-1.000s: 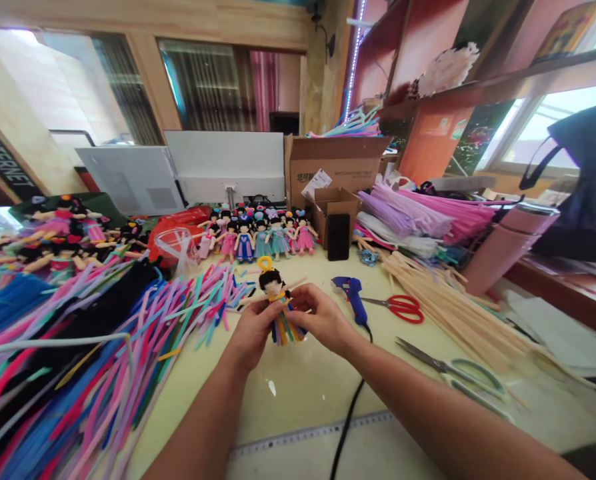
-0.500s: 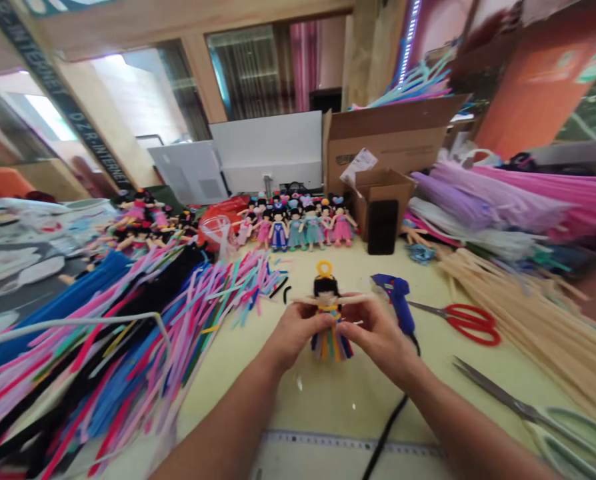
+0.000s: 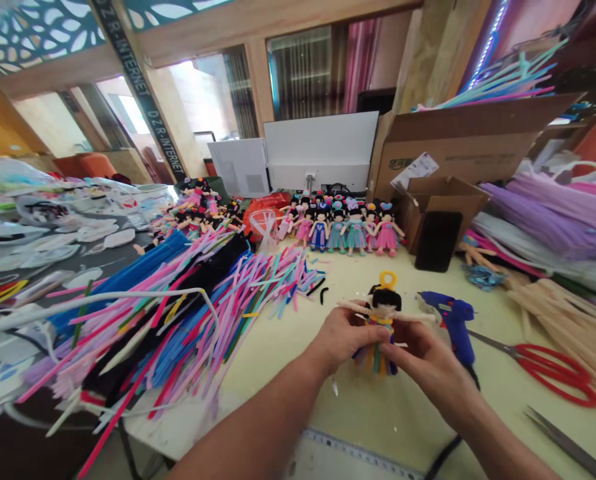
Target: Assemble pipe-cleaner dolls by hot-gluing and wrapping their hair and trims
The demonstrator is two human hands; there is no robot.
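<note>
Both my hands hold one small pipe-cleaner doll (image 3: 385, 300) upright over the table. It has black hair, a yellow loop on top of the head, pale arms stretched out sideways and a skirt of many-coloured strips. My left hand (image 3: 345, 333) pinches the doll's body from the left, thumb across the front. From the right, my right hand (image 3: 421, 350) grips it with thumb and fingers. The fingers behind the doll are partly hidden. Just right of my right hand lies a blue glue gun (image 3: 453, 320), its dark cord running toward the front edge.
Red-handled scissors (image 3: 553, 370) and a second blade (image 3: 568, 440) lie at right. Loose pipe cleaners (image 3: 218, 313) cover the left side. Finished dolls (image 3: 338, 230) stand behind, near a black phone (image 3: 438, 241) and cardboard boxes (image 3: 458, 157). A ruler strip (image 3: 353, 453) runs along the front.
The view has swung to the left, so hands, doll and tools appear farther right. Both hands keep hold of the doll, which looks slightly turned.
</note>
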